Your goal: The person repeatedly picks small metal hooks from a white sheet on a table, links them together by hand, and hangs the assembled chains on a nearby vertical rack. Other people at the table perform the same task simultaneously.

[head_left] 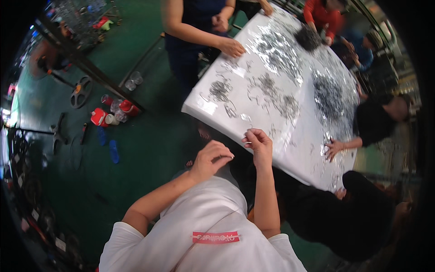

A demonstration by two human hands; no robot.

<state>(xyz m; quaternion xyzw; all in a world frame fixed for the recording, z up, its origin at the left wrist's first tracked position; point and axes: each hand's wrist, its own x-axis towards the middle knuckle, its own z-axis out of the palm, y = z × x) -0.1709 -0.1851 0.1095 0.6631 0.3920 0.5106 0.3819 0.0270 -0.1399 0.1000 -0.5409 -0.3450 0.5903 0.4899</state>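
Note:
My left hand (210,159) is held in front of my body, short of the table's near edge, its thumb and fingers pressed together in a pinch. Close to its right, my right hand (258,146) is raised by the table edge, thumb and forefinger also pinched. Whatever either hand holds is too small to make out. Just beyond them lies a table with a white cover (206,108). Small, thin dark pieces are scattered on it, with a loose dark cluster (220,90) nearest the left corner and another cluster (267,86) farther right.
Larger shiny heaps (328,93) cover the table's far and right parts. Several people stand around it, one resting a spread hand (334,148) on the right side. On the green floor at left are red containers (99,117), blue slippers (113,151) and a slanting metal bar (86,61).

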